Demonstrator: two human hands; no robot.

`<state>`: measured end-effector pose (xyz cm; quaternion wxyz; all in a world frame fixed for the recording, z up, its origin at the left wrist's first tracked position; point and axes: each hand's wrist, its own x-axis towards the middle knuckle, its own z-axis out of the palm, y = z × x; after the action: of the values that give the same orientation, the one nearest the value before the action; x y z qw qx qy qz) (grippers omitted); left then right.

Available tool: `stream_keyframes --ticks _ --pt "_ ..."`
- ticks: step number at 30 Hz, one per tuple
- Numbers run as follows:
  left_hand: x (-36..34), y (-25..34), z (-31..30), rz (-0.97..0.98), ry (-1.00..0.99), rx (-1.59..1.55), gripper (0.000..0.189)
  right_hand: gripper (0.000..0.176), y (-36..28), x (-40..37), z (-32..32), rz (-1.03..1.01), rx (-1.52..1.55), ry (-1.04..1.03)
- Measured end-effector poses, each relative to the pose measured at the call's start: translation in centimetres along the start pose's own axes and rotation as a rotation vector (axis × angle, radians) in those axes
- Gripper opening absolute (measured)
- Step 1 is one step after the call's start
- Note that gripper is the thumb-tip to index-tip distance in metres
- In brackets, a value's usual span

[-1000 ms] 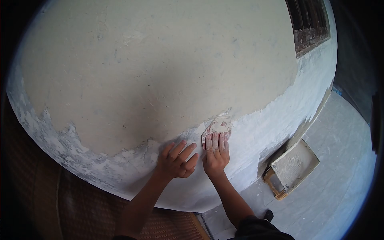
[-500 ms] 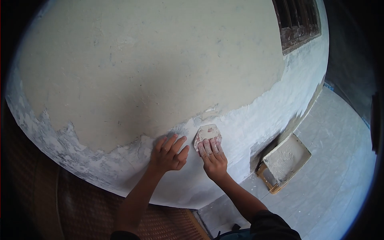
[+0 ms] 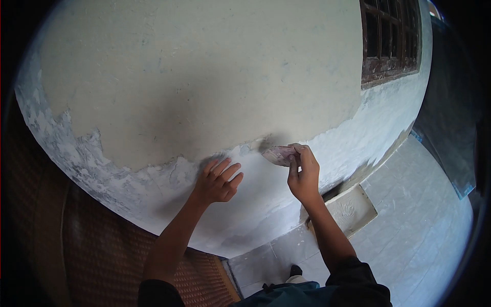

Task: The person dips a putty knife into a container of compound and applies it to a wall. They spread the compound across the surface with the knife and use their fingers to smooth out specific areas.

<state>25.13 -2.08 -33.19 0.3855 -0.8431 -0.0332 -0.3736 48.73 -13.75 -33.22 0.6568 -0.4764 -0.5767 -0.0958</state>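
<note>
My left hand (image 3: 217, 182) rests with fingers spread against the white lower band of the wall (image 3: 255, 204), just under the ragged edge of the beige paint. Pinched between the thumb and fingers of my right hand (image 3: 305, 176) is a flat putty spreader (image 3: 277, 155), smeared with white and reddish residue. It is tilted almost edge-on to me and overlaps the border between white and beige. A shallow tray (image 3: 372, 202) of pale putty lies beyond my right forearm, partly hidden by it.
A brown wooden window (image 3: 388, 41) is set in the wall at upper right. Grey floor tiles (image 3: 409, 220) spread at lower right. A brown woven surface (image 3: 102, 245) runs along the lower left, and my foot (image 3: 295, 271) shows at the bottom.
My right hand has moved up and right and turned the spreader from flat against the wall to nearly edge-on. My left hand stays on the wall; the view has shifted slightly.
</note>
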Motion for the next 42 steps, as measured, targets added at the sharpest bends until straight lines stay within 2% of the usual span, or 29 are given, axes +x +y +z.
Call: stream_keyframes --ticks 9,11,12,17,19,21,23,25,26,27,29,31,33,35,36,37,39,40,42 --pt "0.1 0.2 2.1 0.118 -0.028 0.139 0.022 0.028 2.6 4.2 1.4 -0.116 0.041 -0.172" --pt "-0.1 0.3 2.1 0.11 -0.042 0.16 0.022 0.028 3.3 4.3 1.2 -0.002 0.043 -0.079" --pt "-0.1 0.3 2.1 0.1 -0.055 0.17 0.022 0.027 3.1 4.6 0.9 -0.009 0.082 -0.005" --pt "0.0 0.4 2.0 0.091 -0.065 0.173 0.024 0.028 2.5 4.2 1.3 -0.053 0.183 -0.067" --pt "0.1 0.2 1.9 0.113 -0.069 0.169 0.024 0.03 2.6 4.6 1.9 -0.124 0.006 -0.121" --pt "0.3 0.2 1.8 0.107 -0.058 0.154 0.021 0.027 3.3 4.9 1.8 0.022 0.08 0.054" --pt "0.3 0.4 1.8 0.099 -0.048 0.135 0.02 0.026 3.1 5.0 1.1 0.087 0.145 0.128" --pt "0.4 0.3 1.8 0.095 -0.044 0.126 0.019 0.025 2.0 4.6 1.2 0.046 0.164 0.044" --pt "0.4 0.4 1.7 0.097 -0.045 0.119 0.019 0.025 1.8 4.3 1.6 -0.064 0.071 -0.015" --pt "0.5 0.4 1.6 0.09 -0.057 0.122 0.018 0.025 2.1 4.1 1.7 -0.058 0.066 -0.014" --pt "0.6 0.2 1.5 0.093 -0.064 0.13 0.018 0.026 2.7 4.2 2.0 0.041 -0.019 -0.005" --pt "0.5 0.2 1.8 0.11 -0.034 0.132 0.019 0.026 3.1 4.6 1.3 0.204 0.173 0.137" --pt "0.6 0.2 1.7 0.1 -0.032 0.134 0.016 0.026 2.8 4.3 1.0 0.247 0.262 0.128" --pt "0.6 0.4 1.6 0.093 -0.034 0.125 0.014 0.026 2.9 3.5 1.8 0.029 0.024 0.015" --pt "0.6 0.3 1.6 0.09 -0.039 0.112 0.013 0.025 3.1 3.6 2.1 -0.102 -0.082 0.037" --pt "0.6 0.2 1.5 0.087 -0.045 0.102 0.013 0.025 3.5 3.6 2.0 -0.1 -0.085 0.04" --pt "0.4 0.3 1.7 0.087 -0.032 0.1 0.013 0.023 4.2 4.0 1.4 0.205 0.135 0.129" --pt "0.4 0.2 1.8 0.081 -0.018 0.1 0.014 0.023 4.0 4.2 1.1 0.239 0.239 0.194" --pt "0.5 0.1 1.9 0.09 -0.011 0.098 0.014 0.023 3.7 3.5 1.6 0.163 0.189 0.133"
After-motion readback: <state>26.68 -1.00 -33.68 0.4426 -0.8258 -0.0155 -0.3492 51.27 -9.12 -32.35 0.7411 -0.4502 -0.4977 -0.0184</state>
